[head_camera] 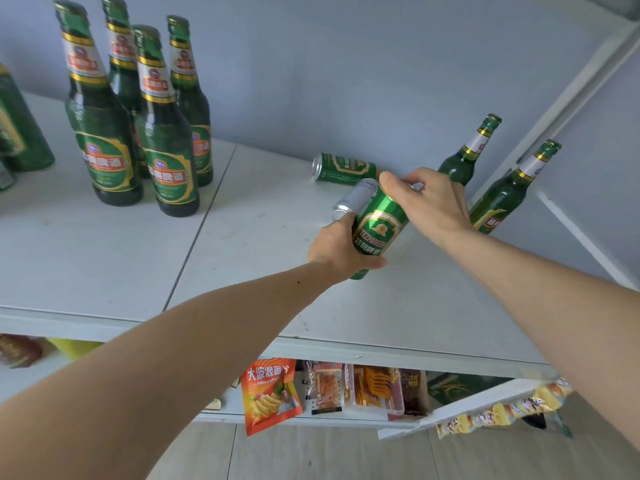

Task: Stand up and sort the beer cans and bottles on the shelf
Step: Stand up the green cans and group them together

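Observation:
On the white shelf (104, 258), my left hand (337, 249) grips the lower body of a tilted green beer can (379, 225). My right hand (433, 202) holds the same can round its top end. A silver can (358, 197) shows just behind the green one, by my left fingers; whether they hold it too is unclear. Another green can (343, 168) lies on its side near the back wall. Two green beer bottles (462, 161) (502, 199) lean at the right behind my right hand. Several green bottles (104, 147) stand upright at the back left.
A large green can (19, 129) stands at the far left edge. A slanted white shelf support (571, 88) runs along the right. Below the shelf hang snack packets (268, 393) and a strip of sachets (502, 410).

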Demonstrator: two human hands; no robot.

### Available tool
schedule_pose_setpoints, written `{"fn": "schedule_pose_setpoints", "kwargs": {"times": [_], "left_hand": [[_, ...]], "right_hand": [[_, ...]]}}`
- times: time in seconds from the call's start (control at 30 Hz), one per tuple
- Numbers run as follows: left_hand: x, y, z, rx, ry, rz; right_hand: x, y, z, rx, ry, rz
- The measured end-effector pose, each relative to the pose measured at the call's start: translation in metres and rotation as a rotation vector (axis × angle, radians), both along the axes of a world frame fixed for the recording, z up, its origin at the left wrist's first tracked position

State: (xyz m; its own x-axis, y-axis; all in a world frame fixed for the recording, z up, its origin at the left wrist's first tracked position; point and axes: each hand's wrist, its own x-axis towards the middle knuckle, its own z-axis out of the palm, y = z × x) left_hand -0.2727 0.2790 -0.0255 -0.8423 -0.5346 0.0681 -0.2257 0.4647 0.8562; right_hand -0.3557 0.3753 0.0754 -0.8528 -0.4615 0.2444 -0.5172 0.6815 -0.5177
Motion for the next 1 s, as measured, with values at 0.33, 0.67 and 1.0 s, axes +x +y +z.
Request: {"fn": "schedule_pose_setpoints", "kwargs": {"times": [0.33,0.67,1.0], "left_hand": [[0.092,-0.07,0.006,0.004,0.023,0.184],[0.211,-0.155,0.015,0.021,0.038,0.377],[0.301,-0.216,0.012,0.063,0.033,0.555]], "right_hand": [[0.069,-0.086,0.024,0.168,-0.111,0.384],[0.161,-0.195,0.032,0.133,-0.19,0.659],[0.242,-0.279,0.031,0.179,-0.141,0.856]]}}
